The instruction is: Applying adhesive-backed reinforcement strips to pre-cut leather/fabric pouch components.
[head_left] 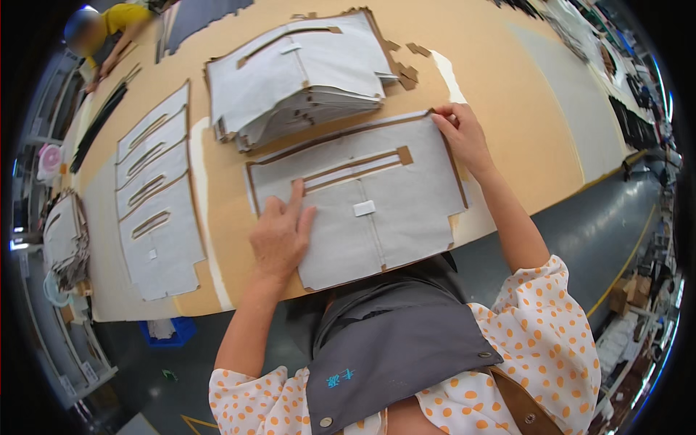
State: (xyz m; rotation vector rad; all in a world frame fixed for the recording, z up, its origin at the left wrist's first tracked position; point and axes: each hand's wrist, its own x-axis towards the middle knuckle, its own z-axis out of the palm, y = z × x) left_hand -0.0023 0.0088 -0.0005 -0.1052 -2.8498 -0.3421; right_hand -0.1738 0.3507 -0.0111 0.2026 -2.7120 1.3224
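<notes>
far to the left of both hands, a row of grey fabric pieces [156,196] lies flat on the tan table [522,109]. the left hand [281,235] is open and rests palm down, fingers spread, on a large grey fabric panel [406,203] with brown edges; it presses the lower left part of the panel. a small white tag [364,208] sits on the panel between the two hands. above the left hand, a stack of similar grey panels [304,72] lies just beside the panel. the right hand [464,134] pinches the upper right corner of the panel with its fingertips.
</notes>
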